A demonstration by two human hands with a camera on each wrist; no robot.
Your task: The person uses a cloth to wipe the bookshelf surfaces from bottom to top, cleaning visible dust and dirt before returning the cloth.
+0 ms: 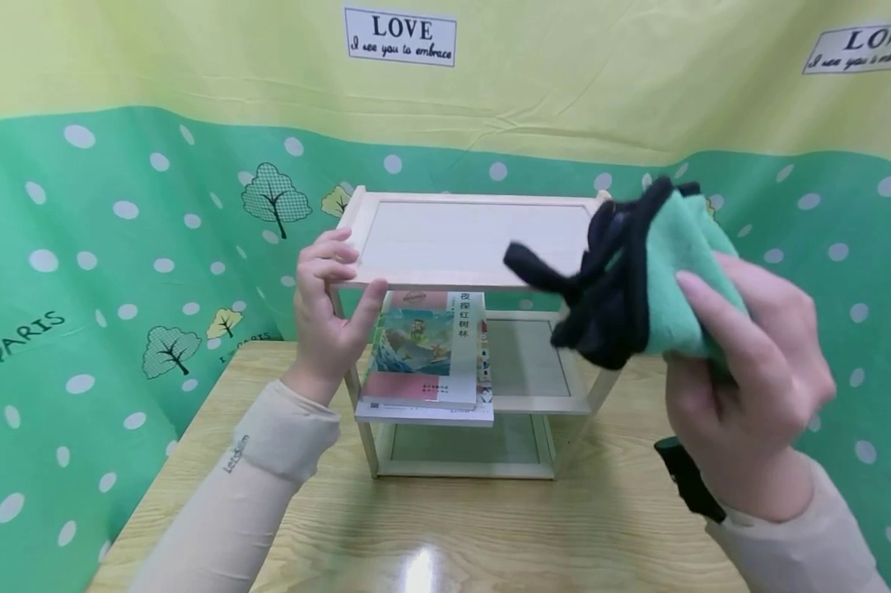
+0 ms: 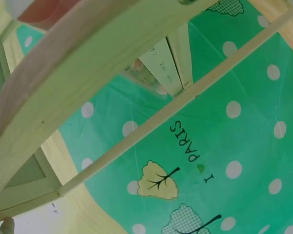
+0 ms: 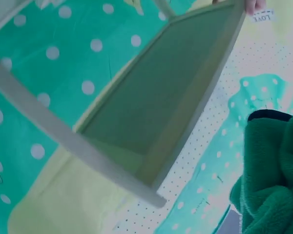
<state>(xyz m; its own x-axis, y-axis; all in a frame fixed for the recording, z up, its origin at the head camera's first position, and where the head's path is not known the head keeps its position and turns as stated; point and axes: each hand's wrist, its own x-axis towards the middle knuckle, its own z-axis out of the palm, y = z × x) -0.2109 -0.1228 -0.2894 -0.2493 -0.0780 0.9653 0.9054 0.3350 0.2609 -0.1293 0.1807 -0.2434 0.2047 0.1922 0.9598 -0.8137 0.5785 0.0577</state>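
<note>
In the head view, my left hand (image 1: 332, 309) grips the left corner of a pale wooden shelf (image 1: 482, 278), its fingers over the top board and its thumb at the front. My right hand (image 1: 757, 371) holds a bunched green cloth (image 1: 675, 288) with a dark side, black trim and a black loop, raised in front of the shelf's right end and apart from it. In the right wrist view the cloth (image 3: 273, 170) fills the lower right, while the shelf (image 3: 156, 97) appears from below. Part of the shelf's right side is hidden behind the cloth.
Books (image 1: 423, 354) lie stacked on the left of the middle tier, jutting past its front edge. The shelf stands on a wood-grain table (image 1: 356, 535). A green and yellow curtain (image 1: 127, 272) with dots and trees hangs behind and at the sides.
</note>
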